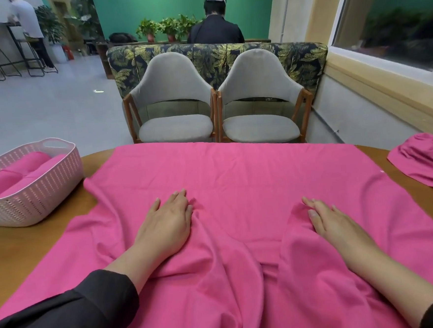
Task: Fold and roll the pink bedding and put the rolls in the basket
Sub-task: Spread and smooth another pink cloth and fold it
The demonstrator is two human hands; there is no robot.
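Observation:
A large pink sheet (pixel 237 177) lies spread over the round wooden table (pixel 36 243), wrinkled near me and hanging off the near edge. My left hand (pixel 167 221) rests flat on it left of centre, fingers straight. My right hand (pixel 334 222) lies flat on it to the right, fingers straight, beside a raised fold. A pale pink perforated basket (pixel 45 191) stands at the table's left edge with two pink rolls (pixel 18 172) inside. Another crumpled pink piece (pixel 425 159) lies at the table's right edge.
Two grey upholstered chairs (pixel 173 108) (pixel 260 104) stand just beyond the table, backed by a leaf-patterned sofa (pixel 215 53). A person in black (pixel 215 28) sits behind it, facing away. A window ledge (pixel 384 85) runs along the right wall.

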